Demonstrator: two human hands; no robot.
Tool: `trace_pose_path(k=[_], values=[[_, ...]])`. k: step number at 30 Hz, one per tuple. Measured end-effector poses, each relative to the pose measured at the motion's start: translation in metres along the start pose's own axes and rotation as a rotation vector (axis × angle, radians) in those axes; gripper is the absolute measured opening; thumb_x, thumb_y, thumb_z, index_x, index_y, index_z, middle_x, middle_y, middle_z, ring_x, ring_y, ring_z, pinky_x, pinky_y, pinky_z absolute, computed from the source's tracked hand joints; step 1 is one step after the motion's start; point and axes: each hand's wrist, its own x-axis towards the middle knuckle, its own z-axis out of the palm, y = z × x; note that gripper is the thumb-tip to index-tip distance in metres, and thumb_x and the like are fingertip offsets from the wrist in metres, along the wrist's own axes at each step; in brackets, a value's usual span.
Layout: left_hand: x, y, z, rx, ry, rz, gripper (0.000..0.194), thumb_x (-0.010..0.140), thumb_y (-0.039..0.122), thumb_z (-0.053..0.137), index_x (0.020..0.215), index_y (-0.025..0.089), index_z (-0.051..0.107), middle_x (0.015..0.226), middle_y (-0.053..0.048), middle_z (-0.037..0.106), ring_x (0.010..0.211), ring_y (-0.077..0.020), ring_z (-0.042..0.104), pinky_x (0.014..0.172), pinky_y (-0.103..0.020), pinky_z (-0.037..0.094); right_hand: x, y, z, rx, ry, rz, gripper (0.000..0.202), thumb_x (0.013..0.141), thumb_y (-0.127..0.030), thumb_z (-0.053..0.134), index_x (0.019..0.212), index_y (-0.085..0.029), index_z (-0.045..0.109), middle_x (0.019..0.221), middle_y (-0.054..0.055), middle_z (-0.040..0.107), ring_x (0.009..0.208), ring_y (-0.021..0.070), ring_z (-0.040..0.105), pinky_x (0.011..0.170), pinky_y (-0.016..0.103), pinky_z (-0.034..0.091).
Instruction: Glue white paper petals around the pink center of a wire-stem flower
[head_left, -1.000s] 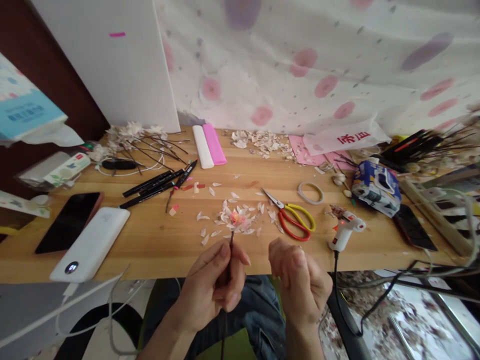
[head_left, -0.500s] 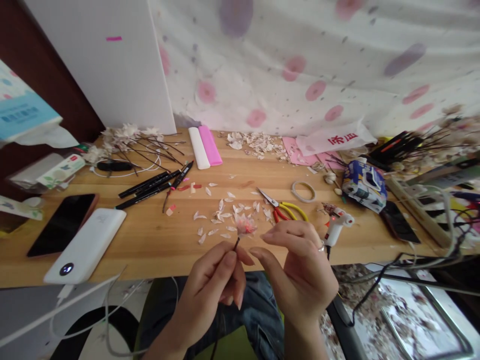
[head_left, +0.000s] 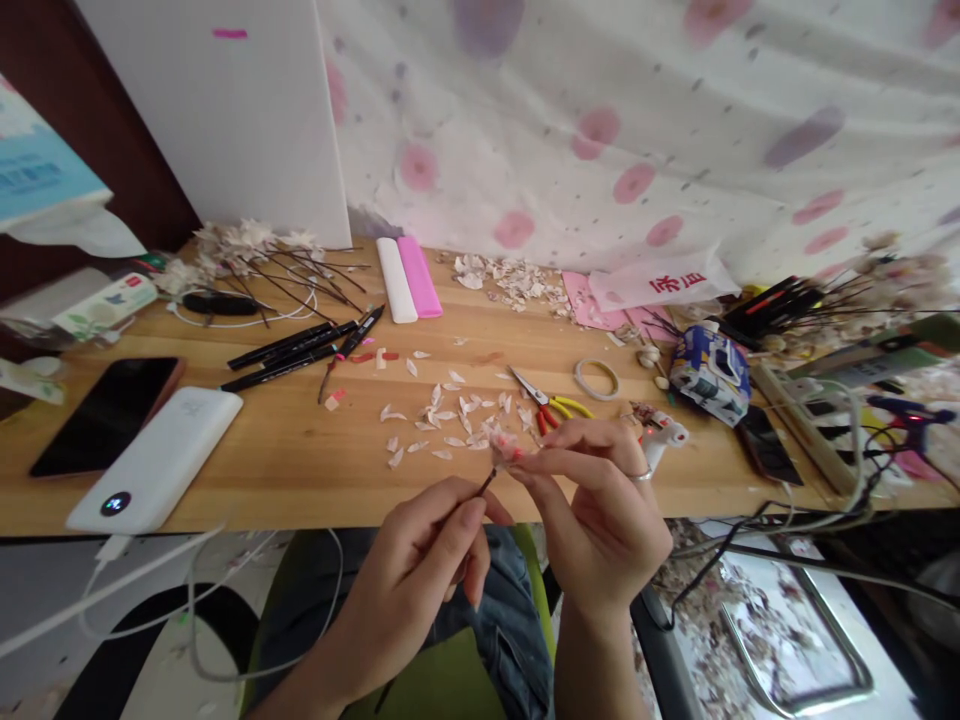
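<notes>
Left hand [head_left: 420,570] pinches the flower stem [head_left: 486,485]; right hand [head_left: 600,510] pinches its partly built bloom [head_left: 504,446]. Loose petals [head_left: 442,415] remain on the counter [head_left: 300,470], so assembly appears unfinished.

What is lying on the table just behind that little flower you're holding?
Behind the flower, loose white petals lie scattered on the table, with the scissors beyond. The right hand covers part of the scissors' handles and the glue gun.
</notes>
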Motion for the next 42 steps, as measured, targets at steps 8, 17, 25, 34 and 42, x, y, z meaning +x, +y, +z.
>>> trace_pose_path(k=[8,17,25,34,42], values=[[-0.003,0.0,0.001,0.125,0.063,0.078,0.033,0.102,0.046,0.051,0.101,0.019,0.07,0.056,0.006,0.056,0.048,-0.0072,0.043,0.047,-0.021,0.029,0.001,0.003,-0.005,0.06,-0.033,-0.003,0.025,0.086,-0.006,0.076,0.105,-0.023,0.073,0.092,0.001,0.063,0.088,0.017,0.06,0.076,0.033,0.051],[-0.002,-0.003,0.002,0.378,0.16,0.203,0.024,0.101,0.031,0.05,0.1,0.02,0.072,0.058,0.005,0.061,0.054,-0.0086,0.06,0.057,-0.017,0.045,0.002,-0.001,0.0,0.079,-0.007,0.024,0.024,0.086,-0.002,0.073,0.097,-0.023,0.073,0.094,0.0,0.061,0.09,0.0156,0.06,0.079,0.031,0.049],[0.002,-0.005,0.001,0.555,0.279,0.359,0.019,0.099,0.022,0.053,0.095,0.02,0.071,0.058,0.007,0.063,0.05,-0.0064,0.061,0.053,-0.012,0.046,-0.016,0.005,0.005,0.116,0.031,0.205,0.014,0.092,-0.011,0.065,0.096,-0.024,0.067,0.088,0.001,0.06,0.087,0.018,0.06,0.075,0.034,0.05],[0.005,-0.005,0.003,0.779,0.35,0.466,0.016,0.097,0.013,0.058,0.099,0.016,0.074,0.064,0.004,0.071,0.053,-0.0077,0.066,0.058,-0.011,0.049,-0.024,0.005,0.005,0.105,0.072,0.161,0.022,0.087,-0.017,0.075,0.106,-0.025,0.067,0.096,0.002,0.06,0.094,0.0202,0.06,0.082,0.038,0.052],[0.007,-0.007,0.002,1.003,0.346,0.512,0.021,0.099,0.015,0.054,0.105,0.014,0.074,0.073,-0.003,0.078,0.057,-0.0137,0.069,0.064,-0.02,0.054,-0.017,0.004,0.004,-0.073,0.039,0.082,0.021,0.088,-0.009,0.073,0.098,-0.027,0.072,0.098,0.002,0.062,0.095,0.0191,0.061,0.08,0.036,0.054]])
